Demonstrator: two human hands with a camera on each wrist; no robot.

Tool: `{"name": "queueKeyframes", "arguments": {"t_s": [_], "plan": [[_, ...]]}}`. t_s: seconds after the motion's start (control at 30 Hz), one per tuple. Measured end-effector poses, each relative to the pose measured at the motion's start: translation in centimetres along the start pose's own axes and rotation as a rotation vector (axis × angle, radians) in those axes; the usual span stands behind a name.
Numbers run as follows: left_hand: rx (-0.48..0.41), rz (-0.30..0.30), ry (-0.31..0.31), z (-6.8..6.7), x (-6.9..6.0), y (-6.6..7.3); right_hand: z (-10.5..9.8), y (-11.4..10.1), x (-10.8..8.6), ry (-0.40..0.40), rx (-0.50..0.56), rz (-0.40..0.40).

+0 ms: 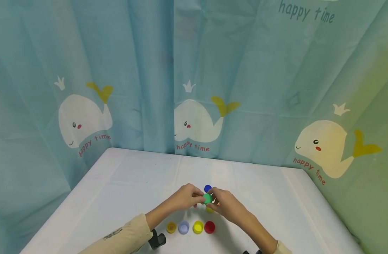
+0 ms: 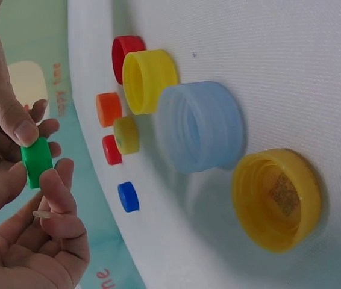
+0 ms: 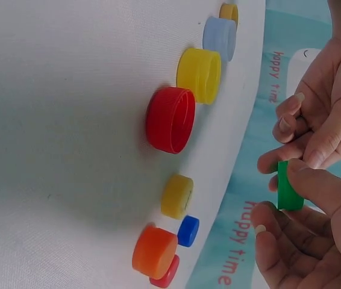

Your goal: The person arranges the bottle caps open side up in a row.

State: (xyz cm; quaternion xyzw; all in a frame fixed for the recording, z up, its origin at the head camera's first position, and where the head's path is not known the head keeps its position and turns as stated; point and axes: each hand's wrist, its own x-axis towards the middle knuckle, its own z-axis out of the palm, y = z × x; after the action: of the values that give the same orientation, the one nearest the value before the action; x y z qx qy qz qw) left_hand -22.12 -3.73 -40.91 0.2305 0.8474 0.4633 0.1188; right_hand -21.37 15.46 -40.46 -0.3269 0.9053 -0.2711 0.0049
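Observation:
A small green bottle cap [image 1: 207, 198] is held up above the table between both hands. My left hand [image 1: 185, 197] pinches it from the left with thumb and forefinger. From the right, my right hand [image 1: 229, 205] grips the same cap, its thumb [image 3: 321, 180] lying along the top edge. Smaller caps lie on the table below and behind the hands: blue [image 2: 128, 197], red [image 2: 111, 149], yellow [image 2: 126, 135] and orange [image 2: 108, 109]. In the head view the hands partly cover these.
Nearer my body, larger caps stand in a row: amber [image 1: 171, 227], pale blue [image 1: 183, 227], yellow [image 1: 198, 227] and red [image 1: 209, 227]. The white table [image 1: 133, 190] ends at a blue whale-print curtain [image 1: 149, 88].

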Motion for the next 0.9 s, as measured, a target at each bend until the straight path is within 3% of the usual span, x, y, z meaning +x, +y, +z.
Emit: {"name": "queueKeyframes", "arguments": {"t_s": [0.33,0.7,0.9], "plan": [[-0.017,-0.005,-0.019,0.0,0.3,-0.5,0.2,0.6,-0.3,0.002,0.104,0.041],[-0.047,-0.009,-0.018,-0.1,0.5,0.0,0.1,1.4,-1.0,0.024,0.245,0.073],[-0.074,-0.035,-0.035,-0.1,0.6,0.0,-0.4,1.7,-1.4,-0.026,0.425,0.173]]}}
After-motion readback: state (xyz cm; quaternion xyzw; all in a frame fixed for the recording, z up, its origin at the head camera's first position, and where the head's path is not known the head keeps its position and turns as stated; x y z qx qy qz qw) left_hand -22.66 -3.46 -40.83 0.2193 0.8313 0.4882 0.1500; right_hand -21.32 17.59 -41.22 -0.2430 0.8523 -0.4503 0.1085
